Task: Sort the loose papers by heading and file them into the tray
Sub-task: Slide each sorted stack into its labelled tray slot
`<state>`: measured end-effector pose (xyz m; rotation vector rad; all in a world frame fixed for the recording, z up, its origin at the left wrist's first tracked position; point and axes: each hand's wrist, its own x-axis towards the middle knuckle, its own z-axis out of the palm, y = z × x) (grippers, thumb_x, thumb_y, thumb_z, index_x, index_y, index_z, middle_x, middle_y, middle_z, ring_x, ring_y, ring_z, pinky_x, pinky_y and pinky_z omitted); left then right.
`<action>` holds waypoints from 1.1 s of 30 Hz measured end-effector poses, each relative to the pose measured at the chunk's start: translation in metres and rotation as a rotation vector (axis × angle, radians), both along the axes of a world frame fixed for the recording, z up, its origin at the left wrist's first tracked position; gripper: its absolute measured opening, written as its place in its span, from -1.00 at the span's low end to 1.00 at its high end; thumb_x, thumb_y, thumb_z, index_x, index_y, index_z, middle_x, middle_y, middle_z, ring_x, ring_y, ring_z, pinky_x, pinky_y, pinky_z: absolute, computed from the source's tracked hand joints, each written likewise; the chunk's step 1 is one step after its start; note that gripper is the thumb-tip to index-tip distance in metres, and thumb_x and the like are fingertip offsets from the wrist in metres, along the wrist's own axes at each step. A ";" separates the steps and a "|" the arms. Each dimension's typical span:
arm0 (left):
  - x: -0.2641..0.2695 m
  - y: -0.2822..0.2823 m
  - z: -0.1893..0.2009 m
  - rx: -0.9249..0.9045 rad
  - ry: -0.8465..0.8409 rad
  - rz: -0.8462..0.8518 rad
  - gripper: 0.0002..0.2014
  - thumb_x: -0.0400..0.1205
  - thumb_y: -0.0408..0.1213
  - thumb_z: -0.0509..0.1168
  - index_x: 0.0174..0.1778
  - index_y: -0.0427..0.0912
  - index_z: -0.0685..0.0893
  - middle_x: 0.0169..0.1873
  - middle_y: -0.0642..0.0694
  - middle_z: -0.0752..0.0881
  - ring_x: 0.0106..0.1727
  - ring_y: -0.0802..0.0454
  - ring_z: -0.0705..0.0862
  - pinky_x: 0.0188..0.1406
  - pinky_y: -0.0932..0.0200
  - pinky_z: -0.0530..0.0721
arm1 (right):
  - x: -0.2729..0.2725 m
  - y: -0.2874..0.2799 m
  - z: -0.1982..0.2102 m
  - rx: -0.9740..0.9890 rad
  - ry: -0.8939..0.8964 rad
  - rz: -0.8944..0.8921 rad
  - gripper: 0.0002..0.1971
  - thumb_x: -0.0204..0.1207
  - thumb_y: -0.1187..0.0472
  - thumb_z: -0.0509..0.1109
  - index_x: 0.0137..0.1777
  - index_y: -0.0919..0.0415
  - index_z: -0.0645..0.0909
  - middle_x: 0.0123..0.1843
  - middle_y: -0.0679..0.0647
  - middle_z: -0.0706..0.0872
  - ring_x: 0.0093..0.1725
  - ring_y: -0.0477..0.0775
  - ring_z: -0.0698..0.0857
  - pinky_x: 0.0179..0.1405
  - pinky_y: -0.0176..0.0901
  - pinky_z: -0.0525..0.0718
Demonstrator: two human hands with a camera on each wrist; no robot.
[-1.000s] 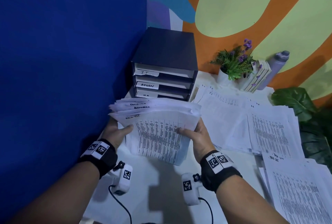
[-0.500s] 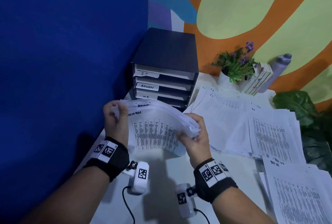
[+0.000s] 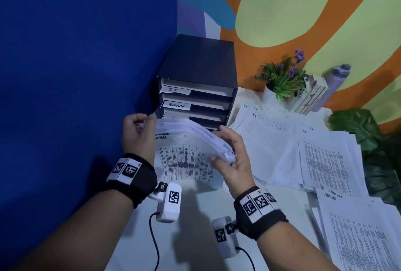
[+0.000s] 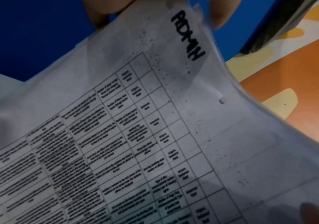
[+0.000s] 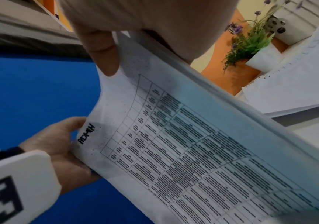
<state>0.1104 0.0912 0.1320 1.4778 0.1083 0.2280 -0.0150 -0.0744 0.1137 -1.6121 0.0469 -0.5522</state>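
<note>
Fingers (image 3: 149,118) pinch the ADMIN stack (image 3: 186,157); tray's (image 3: 199,62) bottom label hidden.

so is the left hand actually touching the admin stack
Touching. The right wrist view shows the left hand pinching the corner of the admin stack beside the ADMIN heading; the head view agrees.
</note>
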 end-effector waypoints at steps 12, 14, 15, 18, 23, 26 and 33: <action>0.012 0.039 -0.060 0.015 0.194 -0.508 -0.24 0.20 -0.34 0.58 0.33 0.06 0.50 0.19 -0.10 0.70 0.20 0.00 0.70 0.22 0.08 0.64 | 0.017 0.001 0.005 -0.077 -0.002 -0.191 -0.58 0.50 0.48 0.35 0.15 -0.08 0.66 0.12 -0.04 0.70 0.17 -0.13 0.66 0.22 -0.27 0.57; 0.009 0.040 -0.069 0.088 0.363 -0.495 -0.25 0.18 -0.36 0.61 0.33 -0.15 0.55 0.09 -0.10 0.76 0.21 -0.15 0.70 0.27 -0.06 0.60 | 0.016 0.000 0.009 -0.028 0.017 -0.161 -0.53 0.47 0.51 0.39 0.18 -0.09 0.62 0.11 -0.09 0.69 0.14 -0.18 0.65 0.16 -0.37 0.57; 0.009 0.038 -0.071 0.116 0.435 -0.426 -0.35 0.25 -0.38 0.61 0.27 -0.22 0.56 0.02 -0.07 0.75 0.17 -0.17 0.69 0.23 -0.02 0.58 | 0.016 -0.002 0.008 0.005 0.012 -0.136 -0.49 0.43 0.49 0.41 0.23 -0.10 0.58 0.12 -0.06 0.69 0.11 -0.14 0.66 0.11 -0.34 0.60; 0.012 0.028 -0.073 0.174 0.500 -0.316 -0.57 0.52 -0.40 0.49 0.28 -0.26 0.53 0.08 -0.16 0.62 0.10 -0.12 0.57 0.11 0.09 0.45 | 0.017 -0.009 -0.003 0.232 0.107 -0.113 -0.31 0.23 0.47 0.44 0.28 -0.18 0.46 0.14 0.09 0.62 0.00 -0.01 0.67 -0.03 -0.15 0.70; 0.015 0.019 -0.072 0.216 0.351 -0.370 -0.80 0.63 -0.30 0.37 0.16 -0.15 0.62 -0.04 0.03 0.69 0.05 -0.04 0.69 0.08 0.19 0.45 | 0.025 -0.004 -0.015 0.437 0.248 -0.224 -0.51 0.01 0.46 0.37 0.00 0.13 0.62 -0.14 0.17 0.69 -0.11 0.15 0.66 -0.08 0.07 0.67; 0.007 0.024 -0.066 0.154 0.279 -0.432 -0.82 0.62 -0.33 0.33 0.08 0.00 0.62 0.04 0.00 0.74 0.06 0.01 0.70 0.10 0.10 0.55 | 0.026 -0.004 -0.016 0.434 0.236 -0.261 -0.58 0.01 0.45 0.38 -0.07 0.20 0.66 -0.21 0.17 0.70 -0.15 0.15 0.67 -0.16 0.00 0.68; -0.005 0.034 -0.079 0.290 0.306 -0.452 -0.68 0.66 -0.38 0.29 0.31 -0.03 0.58 0.08 0.03 0.74 0.16 -0.03 0.69 0.17 0.03 0.58 | 0.019 -0.009 -0.044 0.325 0.377 -0.062 -0.42 0.37 0.26 0.48 0.40 -0.03 0.49 0.13 0.11 0.76 0.11 0.14 0.75 0.09 0.06 0.76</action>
